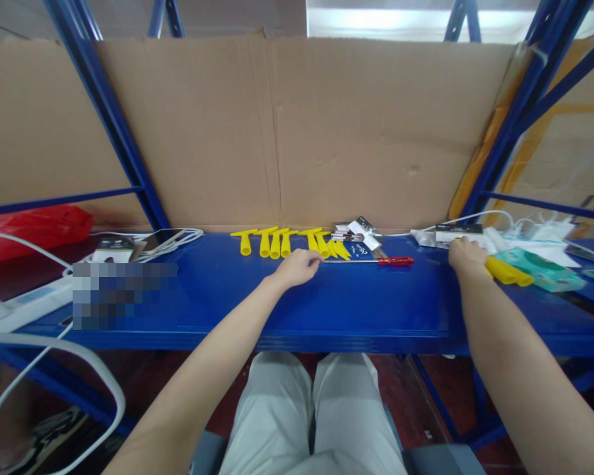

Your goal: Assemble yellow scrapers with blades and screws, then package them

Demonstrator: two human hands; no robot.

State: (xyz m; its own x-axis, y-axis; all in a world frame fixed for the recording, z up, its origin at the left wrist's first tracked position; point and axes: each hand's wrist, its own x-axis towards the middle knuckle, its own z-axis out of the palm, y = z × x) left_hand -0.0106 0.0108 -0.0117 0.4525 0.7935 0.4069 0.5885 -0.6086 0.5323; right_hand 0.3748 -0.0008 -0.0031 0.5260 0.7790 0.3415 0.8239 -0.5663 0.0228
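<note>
My left hand [297, 268] is just above the blue bench, its fingers curled together. Its fingertips meet the tip end of a screwdriver [396, 262] with a red handle; whether they pinch anything is unclear. Several yellow T-shaped plastic pieces [275, 244] with hollow round ends stand in a row behind that hand. Over at the right, my right hand [467, 254] has its fingers closed downward, and a bit of yellow shows at the fingertips. More yellow tube-ended pieces [509, 272] lie right beside it, partly covered by the wrist.
Black-and-white cards [363, 232] lie against the cardboard wall [376, 132]. A green packet [549, 269], clear plastic and white cables fill the right end. On the left are a red bag [39, 231] and cable coils [173, 243]. Blue posts [113, 125] frame the bench [346, 303].
</note>
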